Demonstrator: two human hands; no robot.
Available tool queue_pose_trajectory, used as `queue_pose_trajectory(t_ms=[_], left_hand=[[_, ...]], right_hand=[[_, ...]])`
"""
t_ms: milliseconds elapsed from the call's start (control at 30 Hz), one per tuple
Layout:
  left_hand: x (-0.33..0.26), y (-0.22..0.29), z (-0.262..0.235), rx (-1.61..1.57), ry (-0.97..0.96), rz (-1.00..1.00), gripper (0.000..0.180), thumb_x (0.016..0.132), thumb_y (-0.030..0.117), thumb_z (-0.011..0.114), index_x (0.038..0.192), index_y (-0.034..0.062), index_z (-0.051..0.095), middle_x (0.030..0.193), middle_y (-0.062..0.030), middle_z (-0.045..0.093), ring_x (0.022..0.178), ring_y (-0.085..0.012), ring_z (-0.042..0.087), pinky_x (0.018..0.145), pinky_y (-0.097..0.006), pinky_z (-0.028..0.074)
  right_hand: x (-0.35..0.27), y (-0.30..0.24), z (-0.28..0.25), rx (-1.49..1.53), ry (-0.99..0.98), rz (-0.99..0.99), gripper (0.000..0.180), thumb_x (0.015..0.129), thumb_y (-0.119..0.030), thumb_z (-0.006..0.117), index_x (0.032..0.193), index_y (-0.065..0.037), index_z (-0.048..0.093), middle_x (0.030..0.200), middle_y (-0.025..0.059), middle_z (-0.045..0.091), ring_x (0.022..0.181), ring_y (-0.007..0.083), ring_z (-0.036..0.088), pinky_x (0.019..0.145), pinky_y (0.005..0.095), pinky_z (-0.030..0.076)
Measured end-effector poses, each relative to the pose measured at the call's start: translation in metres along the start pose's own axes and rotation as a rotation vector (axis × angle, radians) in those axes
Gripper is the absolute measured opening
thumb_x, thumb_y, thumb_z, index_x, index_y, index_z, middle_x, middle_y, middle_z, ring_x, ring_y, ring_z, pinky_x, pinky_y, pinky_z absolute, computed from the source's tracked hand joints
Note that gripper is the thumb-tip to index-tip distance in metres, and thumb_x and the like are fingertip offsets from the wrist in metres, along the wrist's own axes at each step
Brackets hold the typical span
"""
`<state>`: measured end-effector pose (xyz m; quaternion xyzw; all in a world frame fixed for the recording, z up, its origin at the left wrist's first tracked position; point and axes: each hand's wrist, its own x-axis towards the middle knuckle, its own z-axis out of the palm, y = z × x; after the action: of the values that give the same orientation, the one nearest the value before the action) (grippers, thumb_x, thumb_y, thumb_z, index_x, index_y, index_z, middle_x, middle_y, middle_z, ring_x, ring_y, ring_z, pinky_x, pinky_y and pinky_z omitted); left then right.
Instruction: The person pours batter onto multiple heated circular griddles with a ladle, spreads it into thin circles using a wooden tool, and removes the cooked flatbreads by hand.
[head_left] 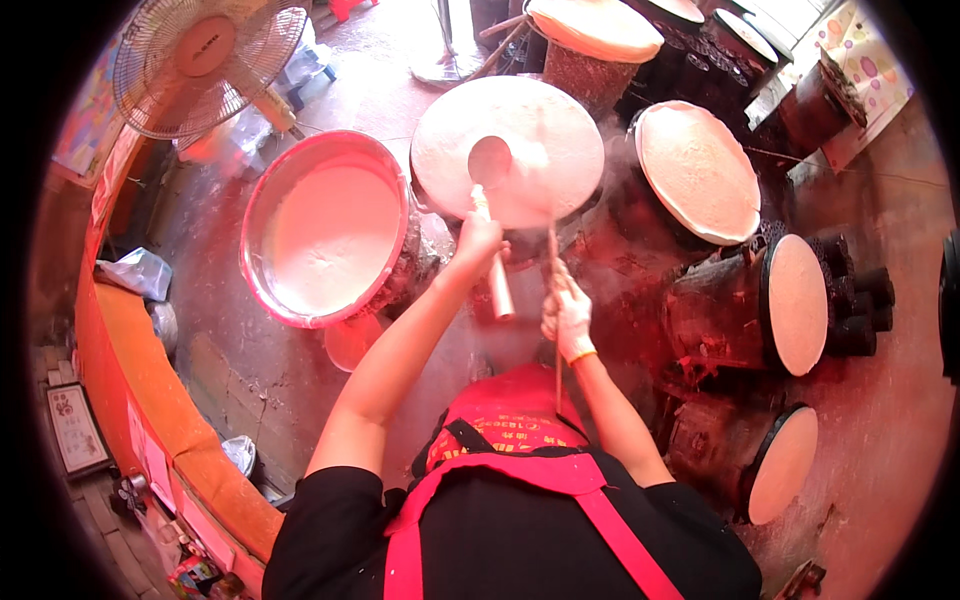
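Note:
My left hand (481, 240) is closed around the pale handle of a ladle (490, 158). The ladle's round bowl is over a round griddle (420, 190) covered with a pale, steaming layer of batter (455, 125). To its right, my right hand (568, 312), in a whitish glove, grips a long thin stick (558, 375). The stick's far part is blurred where it reaches over the griddle; I cannot tell whether it touches the batter. Left of the griddle stands a wide red-rimmed basin (250, 215) holding pale batter (335, 225).
More round stoves topped with pale flat sheets stand behind the griddle (600, 30) and along the right (697, 170), (797, 305), (785, 465). Dark cylinders (850, 325) are stacked at the far right. A fan (205, 50) stands back left; an orange ledge (150, 360) curves along the left.

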<state>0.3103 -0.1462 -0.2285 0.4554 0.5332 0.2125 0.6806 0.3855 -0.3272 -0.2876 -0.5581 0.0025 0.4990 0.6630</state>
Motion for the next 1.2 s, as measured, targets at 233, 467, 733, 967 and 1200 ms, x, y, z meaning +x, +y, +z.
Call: queue_pose_trajectory(t_ms=[233, 467, 733, 967, 1200], left_hand=[[-0.005, 0.038, -0.088, -0.898, -0.678, -0.431, 0.01, 0.095, 0.006, 0.047, 0.093, -0.0026, 0.044, 0.068, -0.001, 0.042, 0.048, -0.004, 0.038, 0.036, -0.018, 0.033], [-0.08, 0.066, -0.138, -0.749, -0.461, -0.6, 0.008, 0.096, 0.005, 0.046, 0.098, -0.0021, 0.043, 0.072, 0.0002, 0.04, 0.049, -0.0008, 0.036, 0.033, -0.012, 0.028], [-0.126, 0.057, -0.143, -0.713, -0.242, -0.59, 0.008, 0.096, 0.004, 0.045, 0.098, -0.0006, 0.04, 0.07, 0.0006, 0.038, 0.048, -0.0019, 0.034, 0.034, -0.013, 0.027], [-0.162, 0.066, -0.079, -1.168, -0.356, -0.667, 0.018, 0.1, 0.009, 0.036, 0.11, -0.0058, 0.037, 0.075, -0.0033, 0.037, 0.052, -0.006, 0.037, 0.037, -0.017, 0.035], [-0.184, 0.092, 0.03, -1.38, -0.287, -0.567, 0.023, 0.099, 0.009, 0.033, 0.116, -0.0065, 0.035, 0.079, -0.0061, 0.037, 0.054, -0.0094, 0.038, 0.04, -0.02, 0.038]], right_hand=[[-0.023, -0.056, 0.042, -0.113, -0.185, 0.093, 0.033, 0.095, -0.032, 0.055, 0.125, -0.02, 0.057, 0.053, -0.0027, 0.039, 0.034, 0.0071, 0.032, 0.031, 0.0238, 0.023], [0.036, 0.0, -0.002, -0.474, -0.029, -0.54, 0.036, 0.091, -0.019, 0.06, 0.125, -0.008, 0.059, 0.084, 0.0033, 0.066, 0.072, 0.0081, 0.059, 0.063, 0.0229, 0.046], [0.019, -0.049, -0.007, -0.65, 0.163, -0.419, 0.038, 0.094, -0.016, 0.057, 0.129, -0.001, 0.053, 0.113, 0.0098, 0.066, 0.098, 0.0108, 0.06, 0.086, 0.0264, 0.048], [0.011, -0.088, -0.018, -1.222, -0.492, -0.541, 0.031, 0.085, -0.026, 0.062, 0.112, -0.011, 0.062, 0.09, 0.0202, 0.066, 0.083, 0.0366, 0.065, 0.072, 0.0413, 0.053], [0.128, -0.231, -0.101, -1.575, 0.043, -1.208, 0.028, 0.074, -0.024, 0.068, 0.099, -0.016, 0.058, 0.078, 0.0065, 0.057, 0.066, 0.0269, 0.063, 0.058, 0.0395, 0.051]])
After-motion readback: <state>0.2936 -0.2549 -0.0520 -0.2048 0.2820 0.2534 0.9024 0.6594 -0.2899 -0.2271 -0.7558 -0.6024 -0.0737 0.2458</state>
